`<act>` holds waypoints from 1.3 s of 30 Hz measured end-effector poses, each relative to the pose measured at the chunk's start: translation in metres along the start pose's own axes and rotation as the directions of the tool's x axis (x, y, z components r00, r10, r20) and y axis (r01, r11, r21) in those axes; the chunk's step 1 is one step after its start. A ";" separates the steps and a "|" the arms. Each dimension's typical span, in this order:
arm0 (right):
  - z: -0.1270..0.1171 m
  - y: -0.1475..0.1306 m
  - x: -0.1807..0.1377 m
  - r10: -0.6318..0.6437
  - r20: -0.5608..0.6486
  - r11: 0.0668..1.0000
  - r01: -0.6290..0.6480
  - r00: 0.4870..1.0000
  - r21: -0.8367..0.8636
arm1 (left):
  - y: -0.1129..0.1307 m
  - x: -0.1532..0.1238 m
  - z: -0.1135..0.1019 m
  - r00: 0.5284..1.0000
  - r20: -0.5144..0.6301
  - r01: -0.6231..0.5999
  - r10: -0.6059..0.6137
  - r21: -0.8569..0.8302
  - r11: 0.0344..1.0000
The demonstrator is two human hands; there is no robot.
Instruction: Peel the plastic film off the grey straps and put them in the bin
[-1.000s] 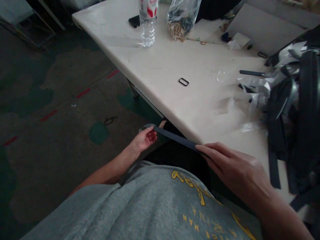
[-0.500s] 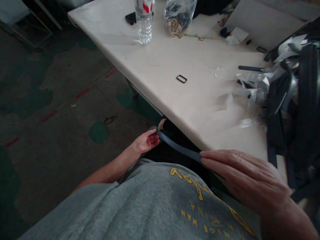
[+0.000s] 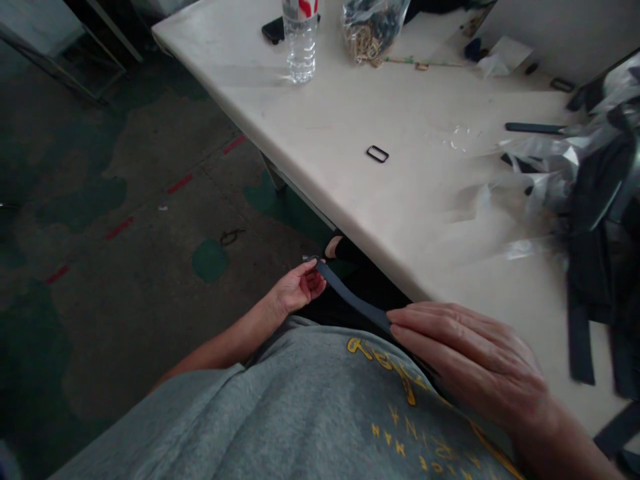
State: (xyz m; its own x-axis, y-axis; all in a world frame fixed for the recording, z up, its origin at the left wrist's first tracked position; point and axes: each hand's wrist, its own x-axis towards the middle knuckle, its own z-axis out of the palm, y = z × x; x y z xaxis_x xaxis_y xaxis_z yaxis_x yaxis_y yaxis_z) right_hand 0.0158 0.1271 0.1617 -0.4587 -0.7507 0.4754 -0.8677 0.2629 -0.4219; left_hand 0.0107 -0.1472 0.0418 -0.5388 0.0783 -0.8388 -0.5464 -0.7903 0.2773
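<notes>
A dark grey webbing strap [image 3: 353,297] runs between my two hands, over my lap and beside the table edge. My left hand [image 3: 300,287] pinches its far end between thumb and fingers; a small light-coloured bit shows at that tip, too small to make out. My right hand [image 3: 470,353] is closed on the nearer part, with its fingers pressed together and the thumb hidden beneath. On the table, apart from both hands, lies a black rectangular ring buckle [image 3: 377,154].
The pale table [image 3: 340,127] bears a water bottle [image 3: 301,50], a dark phone-like object [image 3: 273,31] and a plastic bag of metal hardware [image 3: 373,37]. Black straps and clear plastic wrapping [image 3: 545,180] crowd its right side. Floor [image 3: 150,267] lies to the left.
My right hand has moved a little left, closer to my left hand, and the strap sags slightly more. The table and its objects have shifted right as the view turned.
</notes>
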 end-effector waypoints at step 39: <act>0.081 0.039 0.019 0.022 0.055 0.945 -0.038 0.998 0.326 | -0.007 0.009 0.005 0.992 -0.070 -0.102 0.103 0.016 0.995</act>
State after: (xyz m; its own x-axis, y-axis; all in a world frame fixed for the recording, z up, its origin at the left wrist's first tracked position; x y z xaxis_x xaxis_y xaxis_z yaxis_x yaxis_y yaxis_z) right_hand -0.0112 0.0741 0.0914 -0.4660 -0.7773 0.4228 -0.7394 0.0797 -0.6685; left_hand 0.0063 -0.1381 0.0342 -0.5461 -0.0459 -0.8365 -0.4990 -0.7842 0.3688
